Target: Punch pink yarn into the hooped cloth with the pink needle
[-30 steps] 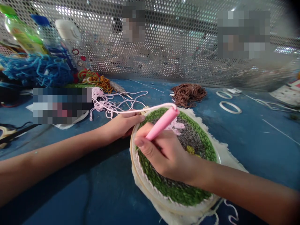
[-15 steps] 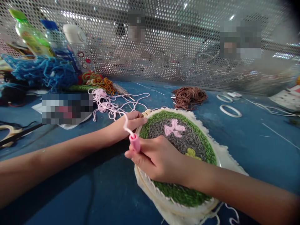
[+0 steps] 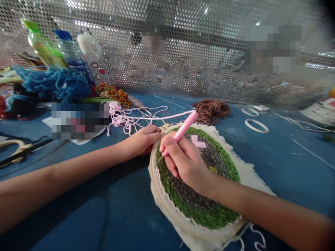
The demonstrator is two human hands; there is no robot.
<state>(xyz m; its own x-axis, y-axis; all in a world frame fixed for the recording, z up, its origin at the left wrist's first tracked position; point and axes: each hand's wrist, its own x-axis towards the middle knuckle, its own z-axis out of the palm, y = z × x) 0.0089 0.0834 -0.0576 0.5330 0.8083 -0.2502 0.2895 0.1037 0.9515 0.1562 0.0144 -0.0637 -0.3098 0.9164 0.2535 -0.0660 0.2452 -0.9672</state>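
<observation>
A round embroidery hoop (image 3: 167,205) lies on the blue table (image 3: 282,164), filled with green and grey loops, a small pink flower (image 3: 197,142) and a yellow patch. My right hand (image 3: 183,160) is closed round a pink punch needle (image 3: 180,131), its metal tip at the hoop's left edge. Pink yarn (image 3: 125,118) runs from the needle's top end to a loose heap at the left. My left hand (image 3: 142,139) grips the hoop's upper left rim, fingers curled on it.
Blue yarn (image 3: 56,83), orange yarn (image 3: 112,92) and brown yarn (image 3: 211,108) lie along the back. Bottles (image 3: 70,52) stand at the back left before a perforated metal screen (image 3: 199,55). Scissors (image 3: 15,155) lie at far left, two white rings (image 3: 256,124) at right.
My right hand swung the punch needle from upright near the hoop's left rim to slanted, with the tip now showing at the rim. The left hand stayed on the hoop.
</observation>
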